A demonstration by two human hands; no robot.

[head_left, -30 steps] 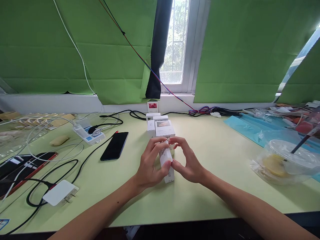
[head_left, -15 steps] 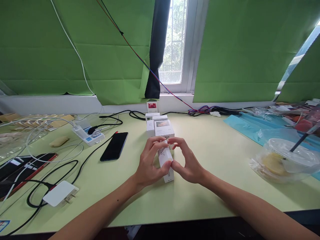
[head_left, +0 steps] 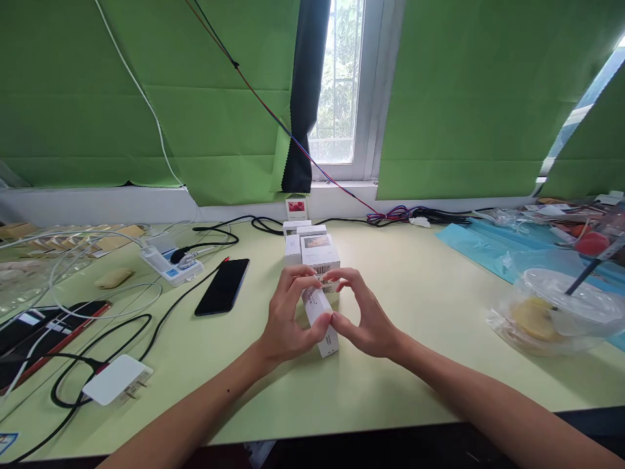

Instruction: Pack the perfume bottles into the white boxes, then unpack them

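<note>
A small white box (head_left: pixel 317 305) with printed text lies tilted between my hands near the middle of the table. My left hand (head_left: pixel 294 318) grips it, fingers curled over the far end and thumb on the near end. My right hand (head_left: pixel 364 317) touches the same box, its thumb tip against the left thumb and its fingers bent at the far end. Beneath it shows the printed side of a white box (head_left: pixel 329 343). Just beyond my fingers stands a white box with a picture on top (head_left: pixel 318 246), beside other white boxes.
A black phone (head_left: pixel 222 286), a power strip (head_left: pixel 172 262) and a white charger (head_left: pixel 117 380) with cables are on the left. To the right sit a bagged plastic cup (head_left: pixel 551 312) and blue plastic sheeting (head_left: pixel 478 251). Bundled cables run along the wall.
The far end of the held box has shifted slightly left, with my left fingers. More of the barcode on the box behind shows. My right hand has hardly moved.
</note>
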